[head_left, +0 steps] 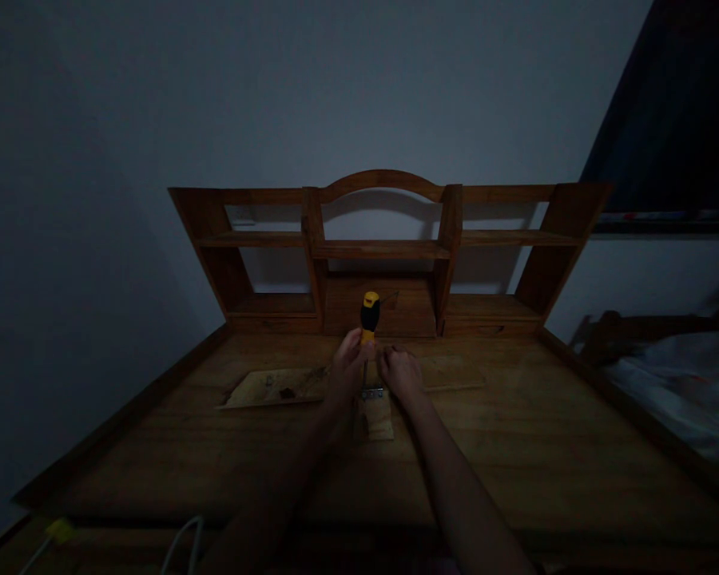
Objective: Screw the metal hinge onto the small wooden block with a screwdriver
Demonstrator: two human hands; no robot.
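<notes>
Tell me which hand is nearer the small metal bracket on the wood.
Right. The right hand rests just beside the metal bracket; the left hand grips the screwdriver handle above it.

We count two hands at the centre of the frame, a left hand (348, 361) and a right hand (400, 372). We see one screwdriver (369, 318) with a yellow and black handle, one small metal bracket (372, 393), two wooden boards, a long one (276, 387) and a short one (379, 419), and one shelf unit (383, 249) above them.
</notes>
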